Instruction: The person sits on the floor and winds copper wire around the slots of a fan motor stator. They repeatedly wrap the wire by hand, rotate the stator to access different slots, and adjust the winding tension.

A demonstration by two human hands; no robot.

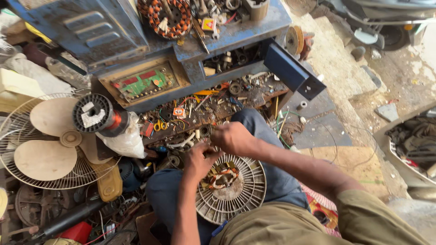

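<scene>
A round white fan grille [236, 193] rests on my lap, with a fan motor stator [221, 176] wound in copper wire at its middle. My left hand [200, 161] rests on the grille's upper left edge, fingers curled onto the stator's windings. My right hand [232, 137] hovers just above the stator, fingers pinched together as if on a thin wire or small part, too small to make out. Both hands nearly touch each other over the motor.
A blue metal workbench [236, 29] stands ahead, its open drawer [213, 106] full of screws, wires and small parts. A fan cage with beige blades [47, 140] lies at left beside a copper wire spool [97, 115]. Another stator [165, 16] sits on the bench top.
</scene>
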